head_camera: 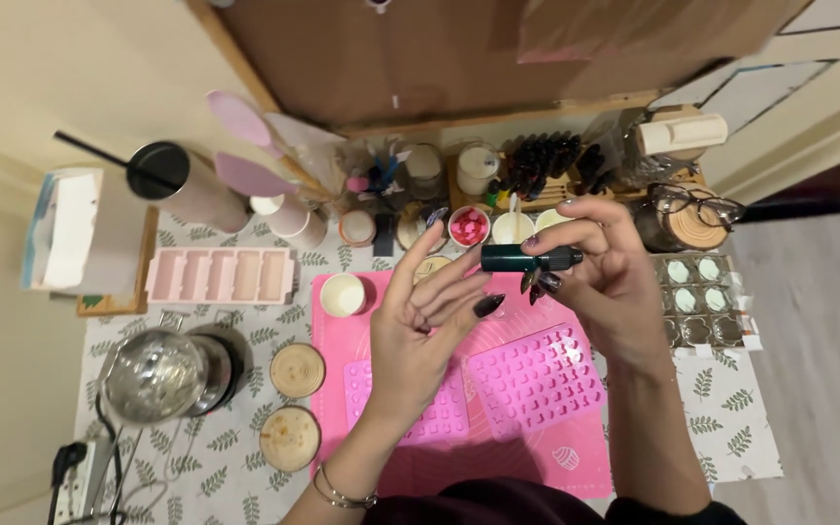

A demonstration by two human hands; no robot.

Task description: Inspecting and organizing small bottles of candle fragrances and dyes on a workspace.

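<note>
Two hands' fingers around a dark green bottle, left loosely open.

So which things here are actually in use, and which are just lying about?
In use:
left hand
right hand
small dark green dropper bottle
pink silicone moulds
pink mat

Lying about:
glasses
wooden discs
pink bar mould
metal pot
tumbler with straw

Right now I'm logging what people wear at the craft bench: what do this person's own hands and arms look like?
Both forearms are bare, with no sleeves in view. The left hand has long, pointed nails in a dark polish, and thin metal bangles circle its wrist. The right hand has the same long dark nails; no ring or watch is visible on it.
</note>
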